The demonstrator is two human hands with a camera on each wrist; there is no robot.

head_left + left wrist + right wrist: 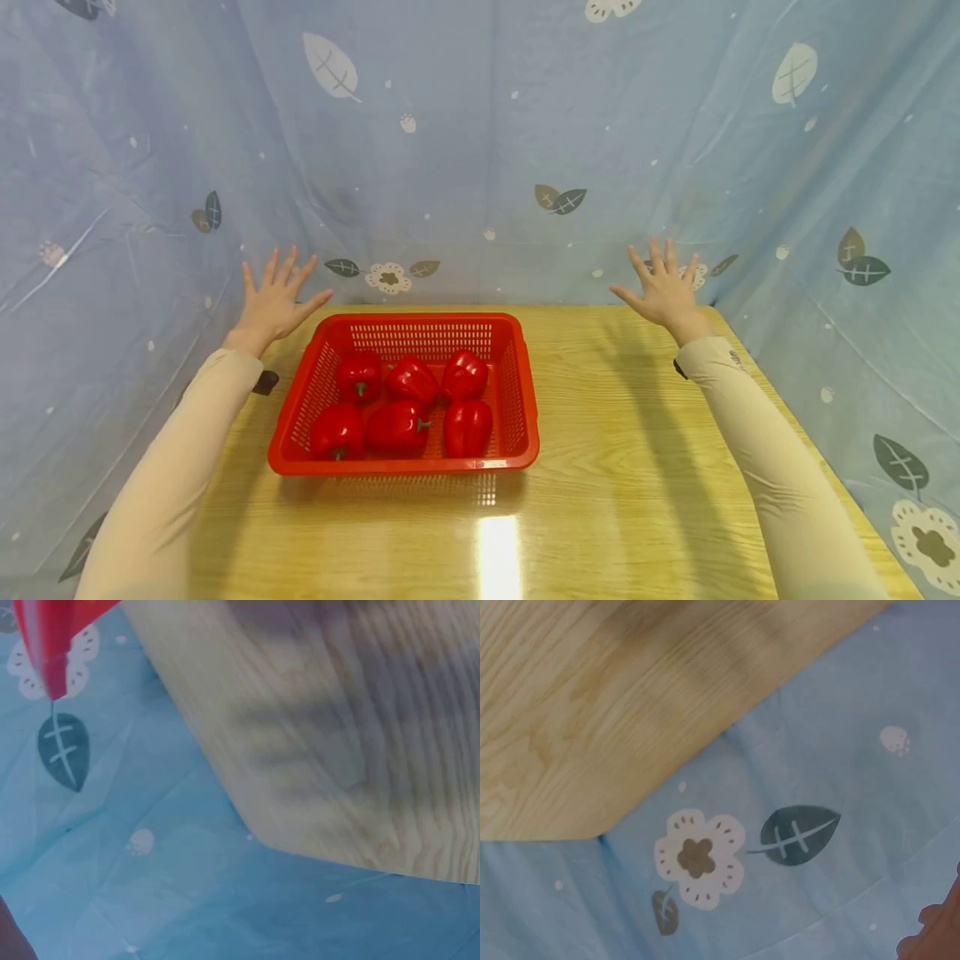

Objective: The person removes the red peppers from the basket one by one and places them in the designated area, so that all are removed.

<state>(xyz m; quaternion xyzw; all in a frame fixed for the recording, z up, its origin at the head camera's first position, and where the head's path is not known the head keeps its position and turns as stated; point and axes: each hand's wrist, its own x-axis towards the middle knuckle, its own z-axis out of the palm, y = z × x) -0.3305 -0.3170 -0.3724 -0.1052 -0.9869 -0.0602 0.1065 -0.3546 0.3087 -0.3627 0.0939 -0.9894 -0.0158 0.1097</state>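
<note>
Head view: both arms stretched forward over a light wooden table [637,467], beige sleeves on both. Left hand [273,300] is raised, fingers spread and straight, holding nothing, just beyond the far-left corner of a red basket [517,417], not touching it. Right hand [663,287] is also raised, fingers spread, empty, over the far-right part of the table, well apart from the basket. Basket is perforated plastic, sits left of table centre, flat on the wood. Six red bell peppers [397,427] lie inside in two rows of three, green stems visible on some. Blue curtain [480,142] with leaf and flower print surrounds the table on three sides. Small dark print on the right sleeve [737,360] near the wrist, too small to read. No other writing or labels seen. Bright glare patch on the table near the front edge.

Left wrist view: blurred wood table corner [337,742] fills the upper right, blue curtain [150,885] below it, with a dark leaf motif. A red edge of the basket [49,637] shows at top left. Hand itself barely visible; grip cannot be told from this view.

Right wrist view: table corner [630,705] at upper left, blue curtain [840,750] with a white flower and dark leaf print. Only a sliver of fingertips [934,930] at the lower right edge, nothing held there.
</note>
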